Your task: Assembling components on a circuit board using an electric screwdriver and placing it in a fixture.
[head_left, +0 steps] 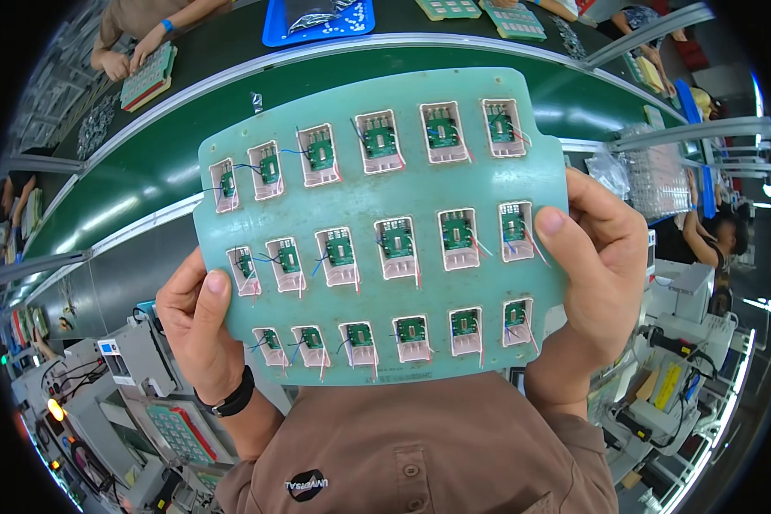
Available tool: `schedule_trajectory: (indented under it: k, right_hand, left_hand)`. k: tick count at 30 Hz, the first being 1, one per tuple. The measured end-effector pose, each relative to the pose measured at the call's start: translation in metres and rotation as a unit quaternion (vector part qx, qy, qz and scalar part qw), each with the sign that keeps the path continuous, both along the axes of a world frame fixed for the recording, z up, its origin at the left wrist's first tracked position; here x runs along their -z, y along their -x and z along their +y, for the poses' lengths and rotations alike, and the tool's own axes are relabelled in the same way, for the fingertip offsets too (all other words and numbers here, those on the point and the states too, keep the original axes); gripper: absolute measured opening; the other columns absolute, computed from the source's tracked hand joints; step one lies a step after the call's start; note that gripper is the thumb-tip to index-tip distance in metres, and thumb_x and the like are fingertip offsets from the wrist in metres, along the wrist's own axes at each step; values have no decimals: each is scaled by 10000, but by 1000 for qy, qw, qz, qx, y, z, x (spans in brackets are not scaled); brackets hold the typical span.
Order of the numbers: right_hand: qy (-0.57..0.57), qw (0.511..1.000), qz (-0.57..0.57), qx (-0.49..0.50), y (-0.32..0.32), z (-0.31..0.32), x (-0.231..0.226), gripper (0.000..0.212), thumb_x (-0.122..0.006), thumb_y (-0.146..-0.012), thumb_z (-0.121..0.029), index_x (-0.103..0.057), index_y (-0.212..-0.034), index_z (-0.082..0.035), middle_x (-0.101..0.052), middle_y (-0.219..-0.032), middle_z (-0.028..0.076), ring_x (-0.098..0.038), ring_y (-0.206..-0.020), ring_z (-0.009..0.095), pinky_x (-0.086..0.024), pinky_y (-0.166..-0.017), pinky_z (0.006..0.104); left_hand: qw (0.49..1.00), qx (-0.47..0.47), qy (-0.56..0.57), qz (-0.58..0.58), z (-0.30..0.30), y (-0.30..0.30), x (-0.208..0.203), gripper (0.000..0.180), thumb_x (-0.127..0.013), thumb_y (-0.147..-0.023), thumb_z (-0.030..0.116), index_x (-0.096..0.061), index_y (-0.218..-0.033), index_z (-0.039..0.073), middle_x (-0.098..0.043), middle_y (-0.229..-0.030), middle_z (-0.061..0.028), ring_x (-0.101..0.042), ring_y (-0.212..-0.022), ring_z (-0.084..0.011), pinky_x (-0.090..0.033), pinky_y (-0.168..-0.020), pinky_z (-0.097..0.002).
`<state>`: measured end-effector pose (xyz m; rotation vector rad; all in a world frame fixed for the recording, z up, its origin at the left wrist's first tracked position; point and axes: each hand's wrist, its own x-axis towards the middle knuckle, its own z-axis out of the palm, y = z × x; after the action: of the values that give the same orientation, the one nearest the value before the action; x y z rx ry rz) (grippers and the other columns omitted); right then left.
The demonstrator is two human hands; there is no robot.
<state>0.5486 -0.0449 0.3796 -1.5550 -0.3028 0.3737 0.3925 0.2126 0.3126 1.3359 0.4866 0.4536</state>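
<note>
Nearest the camera, a green tray [385, 193] is held up between the brown shirt [360, 428] and the far table [223, 38], its loaded face turned to the lens. It is judged stiff, fairly light and perhaps a little slick — best taken by both bare side margins and carried level. Its right edge is clasped by the right grip [604, 248], its lower left edge by the left grip [193, 317]; on each side a thumb is laid over the face and the fingers are folded behind, only the edge pinched between. White cups [461, 259] are set in three rows, a green board [457, 230] seated in each. Over many rims thin wires [418, 276] are trailed — fragile, it is judged, and easily snagged.
</note>
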Motion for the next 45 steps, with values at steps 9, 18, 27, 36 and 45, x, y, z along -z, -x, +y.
schedule_trajectory:
  k: [9,18,27,36,45]
  right_hand:
    - [4,1000,-14,0,-2,4,1,250,-605,-883,7,-614,-1118,92,-651,-871,28,-548,-743,32,-426,-658,171]
    - [18,1000,-19,11,1,12,1,294,-595,-875,-1,-591,-1153,96,-656,-951,59,-567,-813,62,-440,-724,189]
    - [29,999,-39,-15,-3,8,13,341,-625,-867,-144,-607,-1127,76,-657,-1012,66,-578,-917,108,-413,-864,237]
    - [33,999,-30,-22,-6,18,13,334,-636,-863,-151,-614,-1112,70,-659,-996,58,-577,-913,103,-408,-864,236]
    - [41,999,-25,-26,-10,29,12,318,-619,-865,-98,-608,-1131,76,-656,-994,60,-573,-892,91,-422,-834,228]
  left_hand:
    - [999,4,-35,-21,5,4,-5,384,-615,-898,178,-587,-1161,-100,-681,-1004,-123,-627,-854,-128,-477,-793,-245]
    - [998,-17,-51,-27,9,9,-21,343,-673,-855,162,-635,-1078,-96,-628,-998,-82,-539,-847,-95,-400,-768,-220]
    - [993,-11,-99,-70,10,14,-37,245,-654,-850,23,-632,-1043,-128,-548,-829,-48,-494,-687,-48,-372,-579,-176]
    - [992,-7,-96,-78,16,15,-32,244,-655,-857,19,-631,-1047,-132,-542,-819,-49,-498,-684,-52,-375,-580,-181]
    - [994,-18,-82,-67,28,12,-21,234,-652,-865,42,-638,-1034,-120,-567,-808,-42,-478,-661,-40,-350,-554,-173]
